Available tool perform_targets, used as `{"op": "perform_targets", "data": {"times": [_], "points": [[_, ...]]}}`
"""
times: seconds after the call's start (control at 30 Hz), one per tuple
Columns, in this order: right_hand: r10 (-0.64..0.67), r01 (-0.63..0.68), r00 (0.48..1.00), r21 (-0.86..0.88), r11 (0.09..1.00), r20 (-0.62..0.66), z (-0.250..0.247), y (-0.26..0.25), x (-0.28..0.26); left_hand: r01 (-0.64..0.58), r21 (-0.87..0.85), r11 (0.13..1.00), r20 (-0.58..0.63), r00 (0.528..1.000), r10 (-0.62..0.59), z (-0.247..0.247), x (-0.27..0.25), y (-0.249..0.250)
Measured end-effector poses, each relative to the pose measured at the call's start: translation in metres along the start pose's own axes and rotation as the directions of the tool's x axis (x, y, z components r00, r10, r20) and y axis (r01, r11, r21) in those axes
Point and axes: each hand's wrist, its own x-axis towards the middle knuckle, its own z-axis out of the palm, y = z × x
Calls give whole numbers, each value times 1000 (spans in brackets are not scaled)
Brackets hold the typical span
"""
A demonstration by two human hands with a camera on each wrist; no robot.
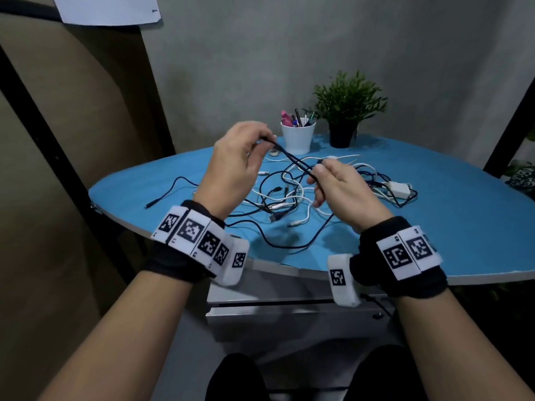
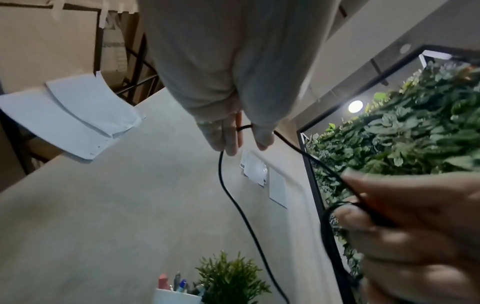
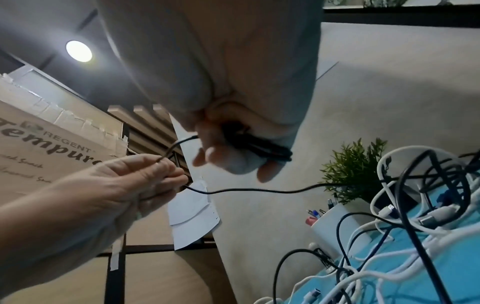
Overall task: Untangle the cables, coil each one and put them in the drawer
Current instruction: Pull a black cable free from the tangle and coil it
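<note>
A thin black cable [image 1: 292, 156] runs taut between my two hands above the blue table [image 1: 463, 227]. My left hand [image 1: 265, 138] pinches it at the upper end, and in the left wrist view the cable [image 2: 234, 202] loops between that hand's fingertips [image 2: 228, 144]. My right hand [image 1: 317, 170] grips the lower end, and the right wrist view shows a few black turns [image 3: 262, 147] bunched in its curled fingers. Beneath both hands lies a tangle of black and white cables [image 1: 289, 195]. The grey drawer unit [image 1: 289, 319] stands under the table's near edge.
At the back of the table stand a white cup of pens [image 1: 298, 136] and a small potted plant [image 1: 347, 111]. A white adapter [image 1: 399, 189] lies at the tangle's right. One black cable end [image 1: 162, 198] trails to the left. A cardboard wall stands on the left.
</note>
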Motion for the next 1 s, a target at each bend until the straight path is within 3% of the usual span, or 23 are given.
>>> {"op": "perform_targets", "data": {"times": [0.07,0.17,0.27,0.3,0.37,0.47,0.57,0.63,0.7,0.77,0.8,0.87,0.93,1.0], "points": [[-40,37,998,77,996,40,1,0,-8,27,50,998,17,999,-28,-1,7,-5],[-88,86,989,24,996,120,2,0,-13,102,115,988,99,989,-114,1,14,-13],[-78,63,994,171,983,81,-1,1,-14,187,128,974,195,958,-209,7,15,-22],[-59,43,997,255,966,55,-3,0,-15,234,137,963,254,931,-262,9,13,-25],[-7,7,1000,422,906,-2,-8,-1,-15,331,187,925,406,831,-379,12,7,-26],[83,-5,993,681,732,-81,-18,-4,-11,396,178,901,595,685,-419,17,-7,-20],[158,34,980,883,468,-121,-29,-9,-8,421,119,899,723,584,-369,26,-21,-8],[137,71,984,950,304,-117,-32,-11,-7,342,138,930,755,571,-322,34,-27,2],[137,119,979,970,211,-150,-32,-11,-3,234,154,960,779,568,-264,42,-32,11],[175,168,960,952,257,-217,-33,-9,2,159,156,975,806,549,-219,50,-36,17],[190,189,946,925,330,-261,-35,-6,3,129,155,979,816,542,-201,53,-38,19],[166,208,910,764,611,-381,-37,2,5,107,149,983,822,539,-183,57,-39,20],[51,120,899,356,927,-436,-40,9,2,242,87,966,799,562,-212,58,-38,20],[-45,38,942,-27,999,-333,-42,15,0,505,-88,859,754,597,-274,59,-35,22]]}}
